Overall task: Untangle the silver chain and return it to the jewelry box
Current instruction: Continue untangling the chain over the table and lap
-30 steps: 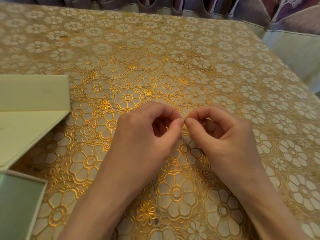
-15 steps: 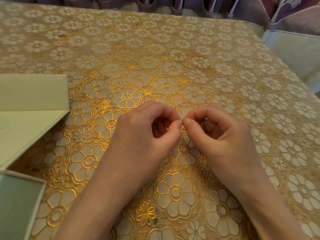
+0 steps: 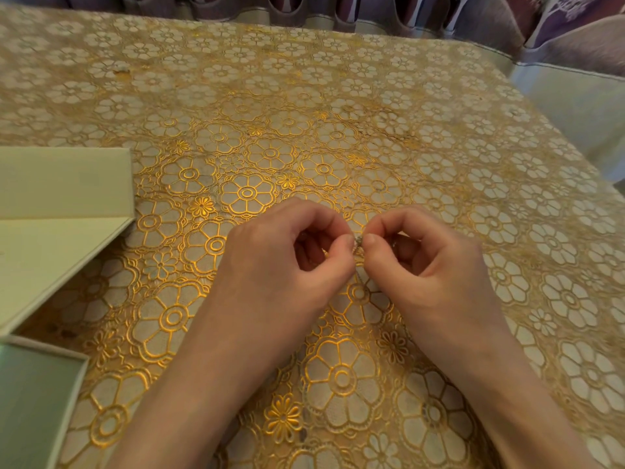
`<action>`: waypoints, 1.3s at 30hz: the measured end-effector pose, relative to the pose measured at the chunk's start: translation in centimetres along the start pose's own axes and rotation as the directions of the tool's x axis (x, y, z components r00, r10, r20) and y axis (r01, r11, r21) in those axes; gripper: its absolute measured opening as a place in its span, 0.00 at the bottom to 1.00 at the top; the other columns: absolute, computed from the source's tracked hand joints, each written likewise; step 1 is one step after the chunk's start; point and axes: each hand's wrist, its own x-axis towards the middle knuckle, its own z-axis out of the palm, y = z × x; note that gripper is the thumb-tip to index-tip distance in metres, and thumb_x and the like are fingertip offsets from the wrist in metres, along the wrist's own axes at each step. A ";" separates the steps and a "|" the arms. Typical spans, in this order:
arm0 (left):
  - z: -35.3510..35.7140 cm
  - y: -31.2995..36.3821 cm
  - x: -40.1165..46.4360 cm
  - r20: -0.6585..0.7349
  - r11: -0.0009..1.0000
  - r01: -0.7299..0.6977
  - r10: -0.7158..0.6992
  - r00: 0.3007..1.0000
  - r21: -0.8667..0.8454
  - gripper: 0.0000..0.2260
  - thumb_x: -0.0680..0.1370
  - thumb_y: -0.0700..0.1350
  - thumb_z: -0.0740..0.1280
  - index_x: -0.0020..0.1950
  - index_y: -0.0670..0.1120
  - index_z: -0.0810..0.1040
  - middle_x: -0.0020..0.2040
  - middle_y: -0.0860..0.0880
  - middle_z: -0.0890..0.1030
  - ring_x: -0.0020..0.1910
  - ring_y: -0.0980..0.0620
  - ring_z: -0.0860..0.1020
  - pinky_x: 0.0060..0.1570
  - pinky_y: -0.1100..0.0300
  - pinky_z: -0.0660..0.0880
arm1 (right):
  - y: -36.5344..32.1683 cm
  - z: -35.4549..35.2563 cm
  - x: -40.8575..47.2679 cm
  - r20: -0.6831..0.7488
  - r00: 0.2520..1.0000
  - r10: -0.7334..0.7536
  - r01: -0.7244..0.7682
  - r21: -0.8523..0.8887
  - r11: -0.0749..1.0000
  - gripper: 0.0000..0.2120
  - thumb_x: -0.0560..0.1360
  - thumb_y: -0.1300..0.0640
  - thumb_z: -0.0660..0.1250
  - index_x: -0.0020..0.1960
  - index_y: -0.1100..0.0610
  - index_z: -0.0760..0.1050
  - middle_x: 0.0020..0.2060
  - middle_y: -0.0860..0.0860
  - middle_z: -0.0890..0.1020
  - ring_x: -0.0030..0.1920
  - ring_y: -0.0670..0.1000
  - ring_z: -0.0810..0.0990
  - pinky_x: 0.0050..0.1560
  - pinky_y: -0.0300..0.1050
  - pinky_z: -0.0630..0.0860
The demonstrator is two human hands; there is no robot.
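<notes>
Head view, centre frame: left hand [image 3: 287,262] and right hand [image 3: 429,265] have parted a little, both pinching the silver chain [image 3: 358,241] — knot seemingly loosening; jewelry box [image 3: 64,211] waits at left.

This looks like a home, most likely a dining or living room. A table [image 3: 338,96] fills the view, covered by a plastic lace-look cloth [image 3: 439,164] with gold flower outlines, worn and stained in places, the sort used on a household dining table. Past its far edge hang purple curtains [image 3: 422,11] with a pale tree print, and a grey upholstered seat [image 3: 581,52] stands at the far right corner. A pale green jewelry box [image 3: 40,401] lies open at the left edge, its lid [image 3: 61,184] up. Two bare hands work over the cloth in warm indoor light. No tools, machines or shop fittings show.
</notes>
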 end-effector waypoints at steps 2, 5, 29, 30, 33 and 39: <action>0.0 0.1 0.0 0.004 1.000 0.001 -0.001 1.000 -0.001 0.03 0.68 0.46 0.67 0.34 0.51 0.76 0.31 0.60 0.75 0.27 0.62 0.71 0.29 0.75 0.63 | -0.1 0.0 0.0 0.005 1.000 0.002 -0.002 0.007 1.000 0.06 0.65 0.47 0.63 0.34 0.48 0.73 0.32 0.41 0.74 0.32 0.42 0.72 0.34 0.33 0.65; -0.2 0.2 -0.1 -0.022 0.999 0.023 -0.024 0.999 -0.036 0.03 0.68 0.46 0.67 0.34 0.51 0.76 0.30 0.60 0.75 0.26 0.62 0.70 0.29 0.76 0.63 | -0.1 -0.2 0.0 0.000 1.000 0.031 -0.031 0.038 0.999 0.04 0.67 0.51 0.66 0.34 0.49 0.73 0.29 0.41 0.74 0.29 0.42 0.70 0.32 0.31 0.64; -1.7 0.4 0.9 0.120 0.664 0.252 -0.239 0.964 -0.704 0.02 0.60 0.44 0.65 0.28 0.50 0.76 0.31 0.52 0.78 0.30 0.55 0.72 0.27 0.66 0.65 | -1.3 -1.0 0.1 0.115 0.989 0.093 -0.120 0.250 0.961 0.04 0.69 0.54 0.64 0.38 0.50 0.77 0.29 0.49 0.68 0.28 0.41 0.63 0.27 0.33 0.59; -1.8 0.6 0.8 0.129 0.633 0.266 -0.255 0.958 -0.727 0.03 0.62 0.42 0.64 0.28 0.50 0.75 0.31 0.51 0.77 0.31 0.55 0.71 0.29 0.64 0.65 | -1.3 -1.0 0.1 0.121 0.988 0.091 -0.119 0.254 0.960 0.04 0.69 0.55 0.64 0.37 0.50 0.77 0.29 0.49 0.68 0.28 0.41 0.63 0.27 0.32 0.59; -2.0 0.9 0.7 0.131 0.548 0.278 -0.292 0.947 -0.789 0.05 0.67 0.43 0.59 0.32 0.48 0.71 0.30 0.50 0.75 0.32 0.54 0.70 0.31 0.63 0.65 | -1.3 -1.0 0.1 0.119 0.988 0.094 -0.122 0.259 0.958 0.05 0.69 0.55 0.64 0.35 0.49 0.76 0.29 0.50 0.67 0.28 0.42 0.62 0.27 0.33 0.59; -2.2 1.0 0.7 0.101 0.526 0.261 -0.313 0.944 -0.809 0.01 0.67 0.43 0.59 0.35 0.47 0.68 0.29 0.51 0.70 0.32 0.54 0.68 0.31 0.64 0.64 | -1.5 -0.9 0.0 0.098 0.992 0.078 -0.098 0.219 0.971 0.04 0.70 0.56 0.64 0.36 0.51 0.75 0.28 0.50 0.65 0.28 0.43 0.60 0.27 0.34 0.57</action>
